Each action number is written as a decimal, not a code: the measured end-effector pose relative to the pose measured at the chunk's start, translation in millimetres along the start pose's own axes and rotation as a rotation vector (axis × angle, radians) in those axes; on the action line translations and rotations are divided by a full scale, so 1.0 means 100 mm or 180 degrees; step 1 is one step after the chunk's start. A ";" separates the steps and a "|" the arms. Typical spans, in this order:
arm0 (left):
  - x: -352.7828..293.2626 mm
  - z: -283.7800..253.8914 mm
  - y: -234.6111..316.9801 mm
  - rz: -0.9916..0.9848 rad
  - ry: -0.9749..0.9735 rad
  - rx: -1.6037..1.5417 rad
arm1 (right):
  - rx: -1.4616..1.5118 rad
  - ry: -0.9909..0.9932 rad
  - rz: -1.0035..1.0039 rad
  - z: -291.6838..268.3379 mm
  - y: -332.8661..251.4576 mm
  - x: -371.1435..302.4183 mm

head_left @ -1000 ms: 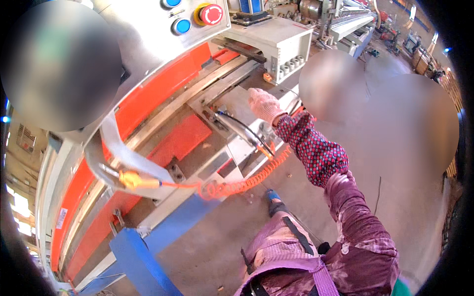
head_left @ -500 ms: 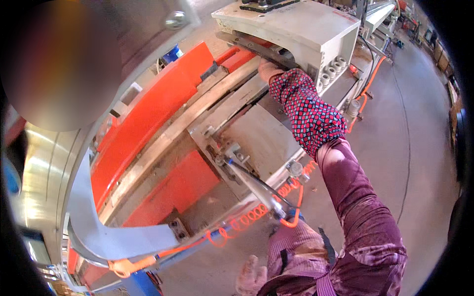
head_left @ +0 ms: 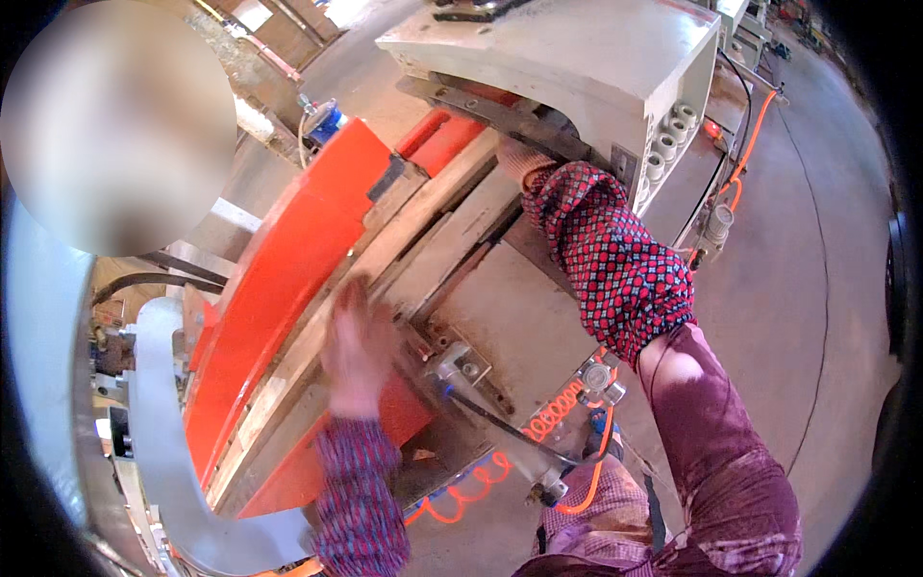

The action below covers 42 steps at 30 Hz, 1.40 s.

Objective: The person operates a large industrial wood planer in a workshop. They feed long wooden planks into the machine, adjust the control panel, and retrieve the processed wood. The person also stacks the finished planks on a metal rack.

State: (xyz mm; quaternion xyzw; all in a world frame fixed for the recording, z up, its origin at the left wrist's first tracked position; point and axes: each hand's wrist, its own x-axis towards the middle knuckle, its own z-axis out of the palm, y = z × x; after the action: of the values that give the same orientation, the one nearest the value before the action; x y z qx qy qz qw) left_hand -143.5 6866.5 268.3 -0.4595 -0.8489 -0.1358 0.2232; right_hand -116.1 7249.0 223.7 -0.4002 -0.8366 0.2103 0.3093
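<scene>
A long wooden strip (head_left: 288, 385) lies along a red curved guard (head_left: 288, 269) on the machine bed. Over the strip hovers or rests my left hand (head_left: 358, 351), blurred by motion; its fingers are smeared and contact cannot be made out. My right hand (head_left: 522, 162) reaches to the far end of the wood, under the lip of a grey machine housing (head_left: 548, 48). Its fingers are hidden there, so what they touch cannot be seen. Patterned sleeves cover both forearms. A flat metal plate (head_left: 519, 298) lies between my arms.
A small air cylinder with a bracket (head_left: 461, 370) stands beside the plate. Coiled orange air hose (head_left: 558, 409) hangs along the near edge. Several round pale fittings (head_left: 665, 144) line the housing's side. A grey curved arm (head_left: 159, 404) borders the left.
My left hand has come up from low beside my body to the wooden strip. My right hand stays at the housing. The view has shifted slightly.
</scene>
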 end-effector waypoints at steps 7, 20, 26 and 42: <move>0.76 0.85 -0.51 -0.0036 -0.0727 0.0978 | -0.0325 0.0935 -0.0255 0.54 0.22 0.12; 0.84 0.87 -0.48 -0.0626 -0.1132 0.0553 | -0.0456 -0.0316 -0.0481 0.52 0.51 0.31; 0.83 0.69 -0.28 -0.0735 -0.1227 0.0467 | -0.0120 -0.0225 -0.0168 0.34 0.34 0.16; 0.71 0.66 -0.57 -0.0728 -0.1181 0.0402 | -0.0329 -0.0203 0.0114 0.45 0.33 0.25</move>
State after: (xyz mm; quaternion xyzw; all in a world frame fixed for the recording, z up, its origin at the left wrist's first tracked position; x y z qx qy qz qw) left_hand -241.9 6915.6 245.5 -0.3625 -0.9288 -0.0199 0.0748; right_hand -141.5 7284.1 180.7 -0.4237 -0.8485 0.1850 0.2575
